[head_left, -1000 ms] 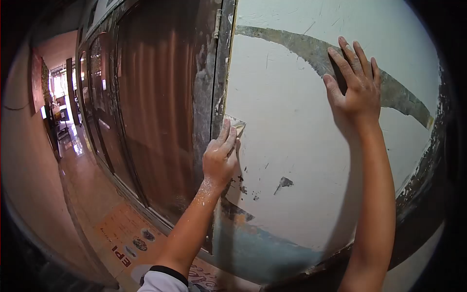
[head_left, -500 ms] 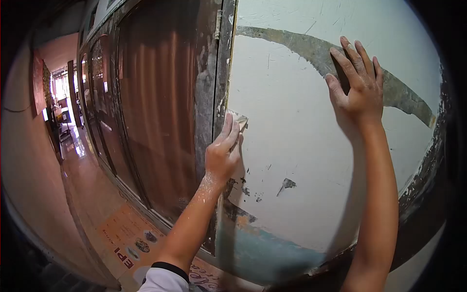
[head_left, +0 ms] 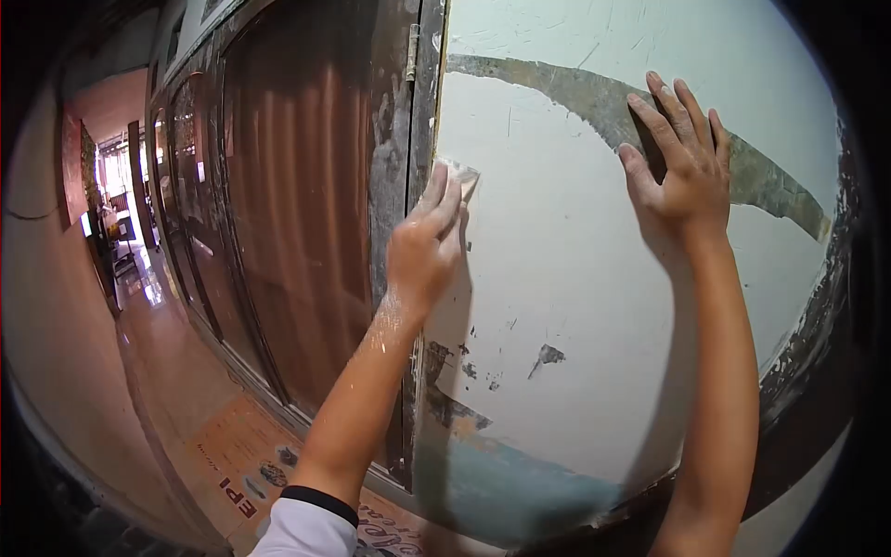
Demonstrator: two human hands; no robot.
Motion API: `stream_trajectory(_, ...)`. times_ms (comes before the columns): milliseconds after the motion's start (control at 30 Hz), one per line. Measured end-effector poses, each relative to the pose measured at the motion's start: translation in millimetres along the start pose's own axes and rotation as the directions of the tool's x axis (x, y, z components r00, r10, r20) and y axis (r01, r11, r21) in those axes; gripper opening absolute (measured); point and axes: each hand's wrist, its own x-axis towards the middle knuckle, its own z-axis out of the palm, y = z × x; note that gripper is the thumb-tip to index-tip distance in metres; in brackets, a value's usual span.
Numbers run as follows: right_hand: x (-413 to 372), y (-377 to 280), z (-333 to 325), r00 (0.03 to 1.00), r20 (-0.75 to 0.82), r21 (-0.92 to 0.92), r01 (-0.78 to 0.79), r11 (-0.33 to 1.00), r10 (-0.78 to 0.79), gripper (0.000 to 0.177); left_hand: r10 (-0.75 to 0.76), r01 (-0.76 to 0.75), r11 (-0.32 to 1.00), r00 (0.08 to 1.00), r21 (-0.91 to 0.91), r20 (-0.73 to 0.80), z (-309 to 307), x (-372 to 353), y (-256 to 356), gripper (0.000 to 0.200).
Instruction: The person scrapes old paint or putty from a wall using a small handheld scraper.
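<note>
My left hand (head_left: 427, 232), dusted with white powder, pinches a small folded piece of sandpaper (head_left: 461, 178) against the left edge of the white panel (head_left: 557, 251). Only a pale corner of the piece shows beyond the fingers. Higher and to the right, my right hand (head_left: 685, 158) rests with spread fingers on the panel, across a curved grey bare strip (head_left: 594, 97). Nothing shows in that hand. Small dark chipped patches (head_left: 551, 355) mark the panel lower down, above a blue-green painted area (head_left: 529, 469).
A worn wooden frame with a hinge (head_left: 413, 53) borders the panel on the left. Beyond it is a glazed door (head_left: 297, 204) with a brown curtain behind. A printed orange sheet (head_left: 241, 455) lies on the floor, and a corridor (head_left: 153, 316) runs back at far left.
My left hand has slid upward along the panel's left edge with the pale piece. My right hand stays in nearly the same place.
</note>
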Motion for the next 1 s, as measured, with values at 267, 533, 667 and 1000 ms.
stream_trajectory(267, -1.1, 15.1, 15.0, 0.996, -0.057, -0.021, 0.071, 0.997, -0.072, 0.050, 0.028, -0.027, 1.000, 0.999, 0.011, -0.039, 5.5, 4.1, -5.8, 0.036)
stream_trajectory(533, -1.9, 10.0, 9.6, 0.998, -0.031, -0.039, 0.059, 0.997, -0.060, 0.051, 0.060, -0.060, 0.998, 0.998, 0.021, -0.036, -3.2, 23.6, -11.4, 0.037)
stream_trajectory(667, -0.6, 13.6, 13.4, 0.998, -0.031, -0.051, 0.054, 0.997, -0.055, 0.051, 0.080, -0.077, 0.994, 0.996, 0.075, -0.042, 0.5, 49.4, -9.1, 0.037)
stream_trajectory(1000, -0.8, 9.9, 9.3, 0.999, -0.018, -0.042, 0.043, 0.998, -0.044, 0.051, 0.068, -0.063, 0.994, 0.996, 0.089, -0.051, 0.2, 69.7, -2.3, 0.035)
